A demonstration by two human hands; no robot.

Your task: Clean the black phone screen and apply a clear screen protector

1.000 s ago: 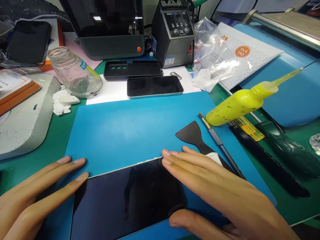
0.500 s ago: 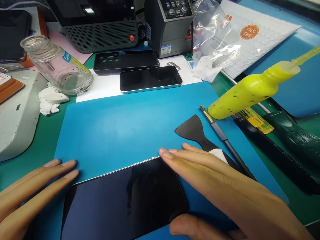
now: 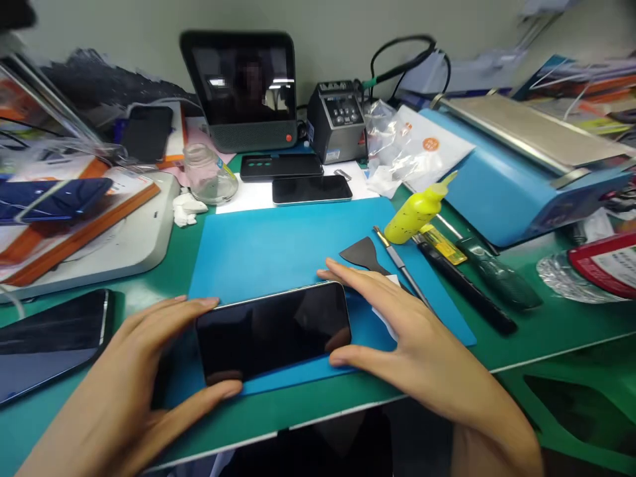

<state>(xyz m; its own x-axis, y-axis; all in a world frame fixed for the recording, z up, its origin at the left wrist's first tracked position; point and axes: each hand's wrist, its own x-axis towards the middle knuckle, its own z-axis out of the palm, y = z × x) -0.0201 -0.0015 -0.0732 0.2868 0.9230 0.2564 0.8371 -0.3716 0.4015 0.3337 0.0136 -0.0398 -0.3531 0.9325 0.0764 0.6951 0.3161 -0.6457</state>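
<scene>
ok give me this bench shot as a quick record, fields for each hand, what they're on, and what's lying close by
left hand: left hand cups the left end of the phone, thumb at its near edge
right hand: right hand cups the right end, fingers at the far corner
phone: dark screen up, flat on the blue mat
beside right hand: black scraper, white wipe, thin brush, yellow squeeze bottle
behind mat: second phone, black phone case, glass jar
</scene>
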